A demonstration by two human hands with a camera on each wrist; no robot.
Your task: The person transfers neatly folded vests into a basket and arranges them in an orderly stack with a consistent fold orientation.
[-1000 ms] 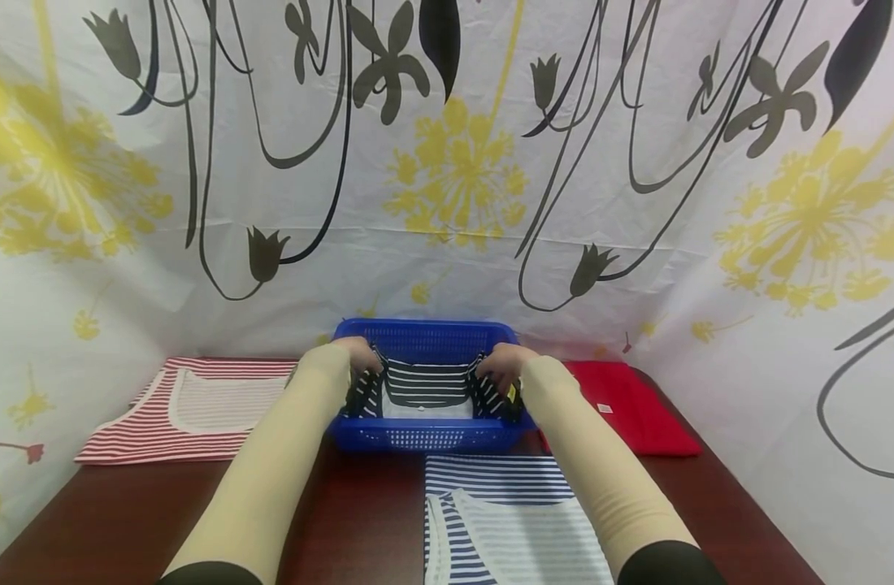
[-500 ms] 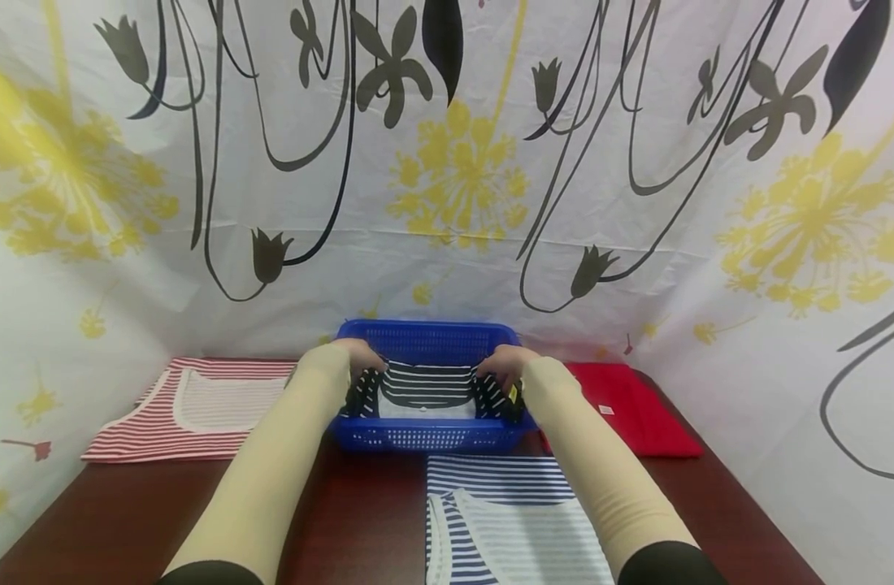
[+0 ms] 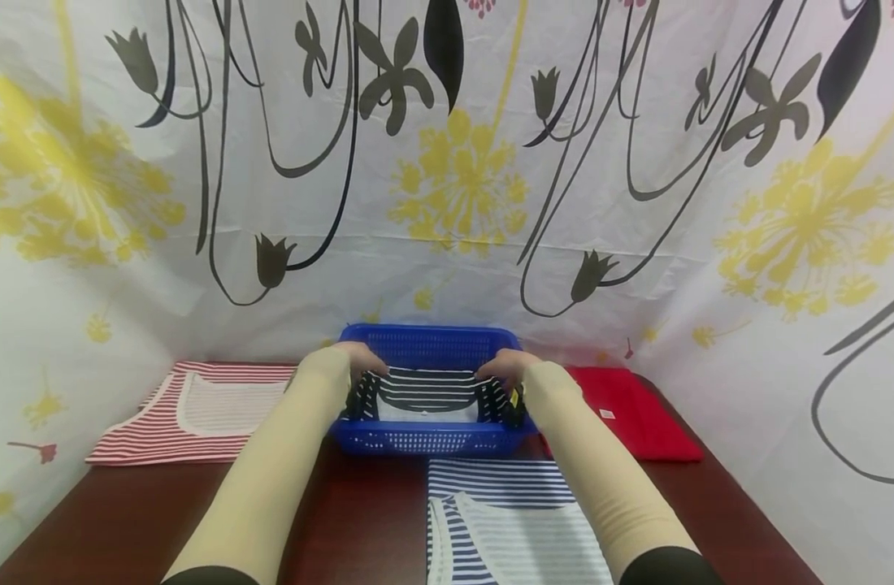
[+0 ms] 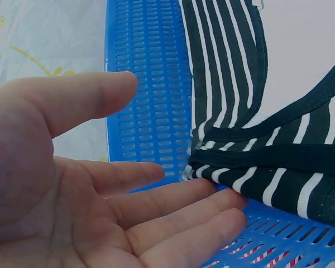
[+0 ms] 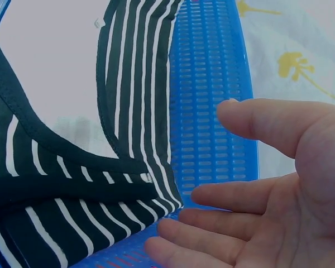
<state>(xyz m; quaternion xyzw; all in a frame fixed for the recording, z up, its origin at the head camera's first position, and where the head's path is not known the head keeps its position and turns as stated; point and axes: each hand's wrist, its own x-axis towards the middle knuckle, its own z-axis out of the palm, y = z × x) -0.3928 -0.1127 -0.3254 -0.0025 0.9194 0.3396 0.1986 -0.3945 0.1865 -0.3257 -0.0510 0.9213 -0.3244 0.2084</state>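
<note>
A folded black-and-white striped tank top (image 3: 428, 380), its neckline edged in black around a pale inner panel, lies in a blue plastic basket (image 3: 425, 441). Over the basket's left side, my left hand (image 3: 358, 356) is at one back corner of the garment. In the left wrist view that hand (image 4: 72, 195) has its thumb raised and its fingers extended, the tips right at the striped corner. My right hand (image 3: 507, 364) mirrors it at the other back corner. Seen from the right wrist, its fingers (image 5: 229, 223) lie straight beside the fabric, the thumb apart.
On the brown table (image 3: 359, 520), a red-striped top (image 3: 154, 422) lies left of the basket and a red garment (image 3: 630, 414) lies right. In front is a blue-striped top (image 3: 491, 479). A flower-patterned curtain (image 3: 447, 276) hangs close behind the basket.
Both hands' fingers have loosened and straightened at the tank top's corners, while the tank top stays in the basket. The head view has shifted slightly.
</note>
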